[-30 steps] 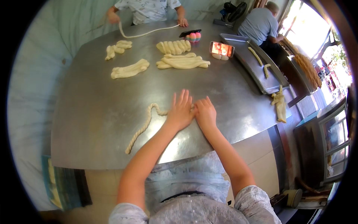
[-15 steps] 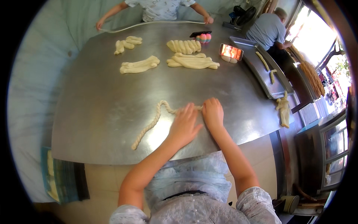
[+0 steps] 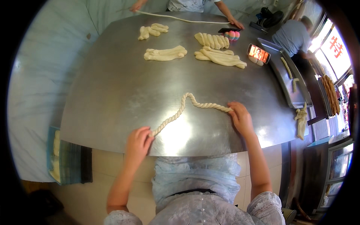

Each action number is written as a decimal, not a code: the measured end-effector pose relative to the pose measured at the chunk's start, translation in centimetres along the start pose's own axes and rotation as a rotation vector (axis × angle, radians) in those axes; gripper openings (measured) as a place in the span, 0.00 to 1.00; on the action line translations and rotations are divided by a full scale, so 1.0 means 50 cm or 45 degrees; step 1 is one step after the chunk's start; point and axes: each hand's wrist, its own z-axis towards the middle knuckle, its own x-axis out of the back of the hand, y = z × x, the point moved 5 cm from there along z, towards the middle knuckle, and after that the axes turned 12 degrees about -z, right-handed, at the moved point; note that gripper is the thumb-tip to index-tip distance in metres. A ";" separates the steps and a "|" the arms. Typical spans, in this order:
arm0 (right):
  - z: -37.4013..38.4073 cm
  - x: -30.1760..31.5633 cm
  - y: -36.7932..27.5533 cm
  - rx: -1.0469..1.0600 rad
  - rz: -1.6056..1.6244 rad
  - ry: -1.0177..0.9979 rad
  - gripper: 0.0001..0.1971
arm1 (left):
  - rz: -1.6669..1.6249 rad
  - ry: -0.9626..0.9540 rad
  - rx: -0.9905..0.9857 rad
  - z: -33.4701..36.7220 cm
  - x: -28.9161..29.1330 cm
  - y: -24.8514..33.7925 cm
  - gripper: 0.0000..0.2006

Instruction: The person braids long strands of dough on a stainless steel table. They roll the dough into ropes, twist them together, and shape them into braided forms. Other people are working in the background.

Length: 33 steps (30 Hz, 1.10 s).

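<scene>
A long twisted rope of pale dough (image 3: 183,106) lies on the metal table (image 3: 112,86), bending up to a peak in its middle. Its near left end is pinched in the fingers of my left hand (image 3: 138,141), by the table's front edge. My right hand (image 3: 241,117) grips the other end, farther to the right. Between the two hands the dough rests on the steel.
Dough pieces lie farther back: folded strips (image 3: 165,53), thick strips (image 3: 221,57) and a row of short pieces (image 3: 212,40). A propped phone (image 3: 258,53), a metal tray (image 3: 285,77) and a cloth (image 3: 301,122) are at right. Across the table another person's hand (image 3: 236,23) holds a dough strand (image 3: 183,18).
My left hand has moved from the rope's middle to its near left end. My right hand has shifted right with the other end. More of the twisted dough shows, and the view has shifted.
</scene>
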 end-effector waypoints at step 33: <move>-0.075 0.054 0.094 -0.147 0.038 0.074 0.10 | -0.206 -0.132 -0.646 0.276 -0.296 0.144 0.09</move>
